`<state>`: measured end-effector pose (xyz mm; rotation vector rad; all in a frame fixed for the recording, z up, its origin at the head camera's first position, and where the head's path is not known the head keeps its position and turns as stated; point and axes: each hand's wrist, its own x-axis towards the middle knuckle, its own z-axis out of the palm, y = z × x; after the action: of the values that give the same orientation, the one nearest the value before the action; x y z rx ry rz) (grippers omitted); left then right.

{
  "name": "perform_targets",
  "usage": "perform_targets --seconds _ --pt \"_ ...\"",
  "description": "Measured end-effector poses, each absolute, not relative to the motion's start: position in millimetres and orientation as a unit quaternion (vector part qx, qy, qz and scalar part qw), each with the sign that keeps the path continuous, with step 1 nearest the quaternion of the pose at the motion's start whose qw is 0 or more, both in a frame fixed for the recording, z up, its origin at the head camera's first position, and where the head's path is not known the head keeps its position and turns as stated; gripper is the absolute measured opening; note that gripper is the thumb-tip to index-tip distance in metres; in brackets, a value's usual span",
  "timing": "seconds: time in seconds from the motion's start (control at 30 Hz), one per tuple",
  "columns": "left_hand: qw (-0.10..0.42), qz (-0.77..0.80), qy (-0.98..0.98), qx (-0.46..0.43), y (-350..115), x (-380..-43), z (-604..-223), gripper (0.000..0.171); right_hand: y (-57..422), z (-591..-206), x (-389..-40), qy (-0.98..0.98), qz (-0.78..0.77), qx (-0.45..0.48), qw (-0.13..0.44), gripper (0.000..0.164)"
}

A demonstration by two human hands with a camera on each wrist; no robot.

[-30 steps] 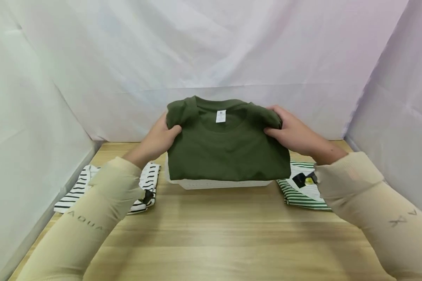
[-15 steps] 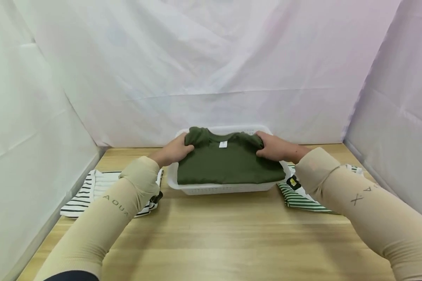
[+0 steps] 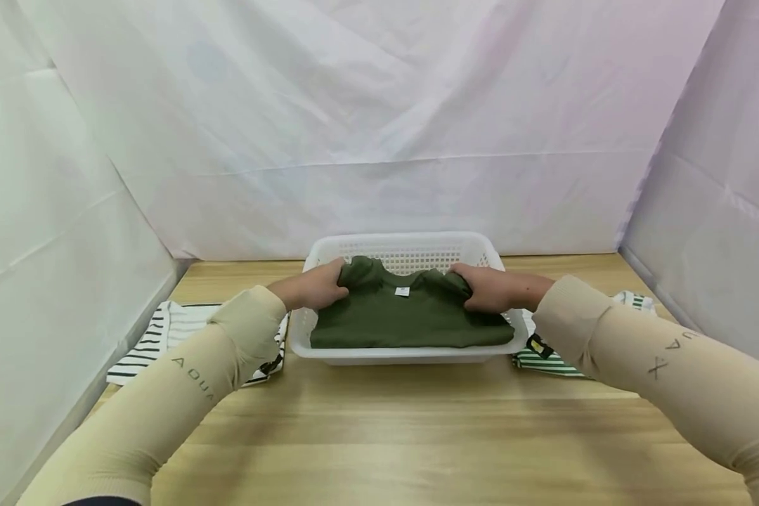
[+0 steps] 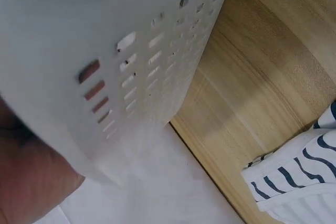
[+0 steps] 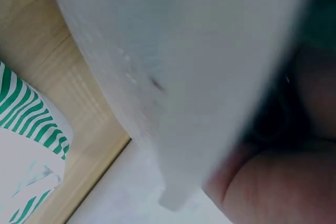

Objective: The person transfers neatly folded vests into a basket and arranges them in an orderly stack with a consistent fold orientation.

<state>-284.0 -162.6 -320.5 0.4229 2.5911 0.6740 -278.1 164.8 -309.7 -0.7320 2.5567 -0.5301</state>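
A folded dark green T-shirt (image 3: 411,316) with a white neck label lies within the white perforated plastic basket (image 3: 405,353) in the head view. My left hand (image 3: 316,284) grips its left shoulder, thumb on top. At the opposite shoulder my right hand (image 3: 488,288) holds the cloth the same way. Both wrists pass over the basket's side rims. In the left wrist view the basket wall (image 4: 58,40) stands between camera and fingers, with skin showing through its slots. The right wrist view has the basket wall (image 5: 173,66) blurred, with part of the right hand (image 5: 289,187) beside it.
A black-and-white striped garment (image 3: 145,344) lies folded left of the basket, partly under the left forearm. To the right, a green-and-white striped garment (image 3: 550,364) lies partly behind the right forearm. White cloth (image 3: 379,126) hangs behind the wooden table (image 3: 379,436) and along both sides.
Both hands have lowered the green T-shirt from above the basket down inside it, still gripping its shoulders. More of the basket's rim and back wall now shows.
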Motion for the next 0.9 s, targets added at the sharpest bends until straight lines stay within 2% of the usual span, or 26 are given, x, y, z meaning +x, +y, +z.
perform_targets --seconds 0.1,0.33,0.57,0.67,0.77,0.9 --pt "0.213 0.192 0.942 0.172 -159 -288 -323 0.041 160 -317 -279 0.931 -0.164 -0.266 0.187 0.052" --pt "0.214 0.15 0.954 0.149 -152 -297 -337 0.047 150 -345 -276 0.946 -0.155 -0.257 0.124 0.059" --pt "0.198 0.149 0.963 0.108 -149 -302 -351 0.065 143 -358 -274 0.963 -0.12 -0.229 0.081 0.067" --pt "0.165 0.132 0.971 0.113 -148 -301 -353 0.072 142 -360 -275 0.968 -0.109 -0.22 0.058 0.067" --pt "0.127 0.111 0.978 0.119 -148 -296 -349 0.079 140 -359 -275 0.969 -0.087 -0.229 0.011 0.066" --pt "0.058 0.082 0.985 0.141 -149 -286 -346 0.084 140 -358 -271 0.962 0.001 -0.267 -0.063 0.055"
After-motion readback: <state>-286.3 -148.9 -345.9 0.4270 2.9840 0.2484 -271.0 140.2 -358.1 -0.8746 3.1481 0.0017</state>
